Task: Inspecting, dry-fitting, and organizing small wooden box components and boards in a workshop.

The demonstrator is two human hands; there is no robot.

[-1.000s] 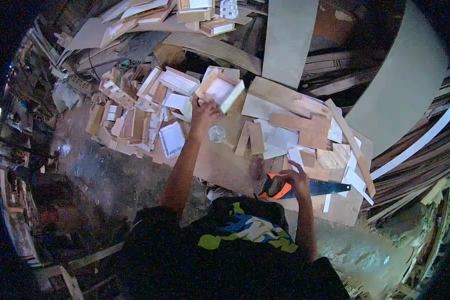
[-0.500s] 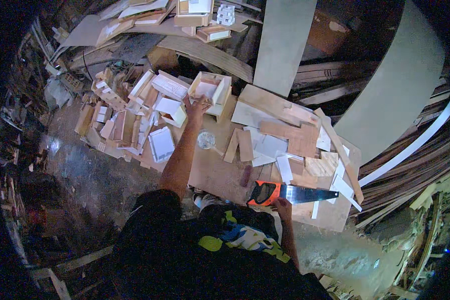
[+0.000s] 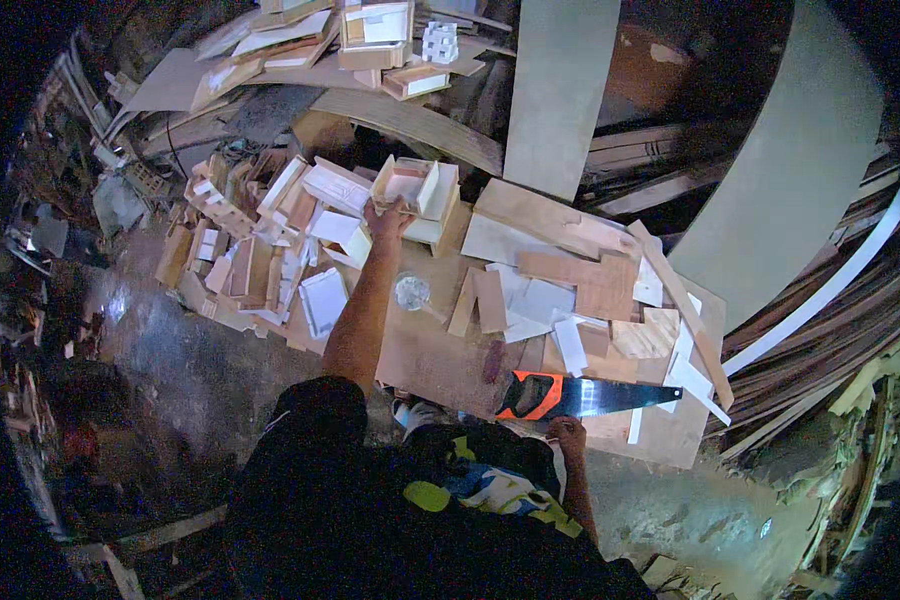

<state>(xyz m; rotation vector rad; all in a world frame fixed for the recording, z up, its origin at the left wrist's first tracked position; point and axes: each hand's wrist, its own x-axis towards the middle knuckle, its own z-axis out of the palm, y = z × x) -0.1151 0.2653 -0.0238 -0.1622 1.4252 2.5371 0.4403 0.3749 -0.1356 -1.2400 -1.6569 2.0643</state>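
A small open box is held at its near edge by the pinching fingers of the left hand, just beyond them; the right hand is seen curled beside a saw on the surface, contact unclear.

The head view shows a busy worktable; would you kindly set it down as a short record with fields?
Left hand: at the near edge of a small open wooden box, apparently gripping it
Right hand: by the lower edge of the saw, contact unclear
Saw handle: orange and black, at left
Saw blade: pointing right
Worktable, middle: round clear container
Worktable, right: flat wooden boards
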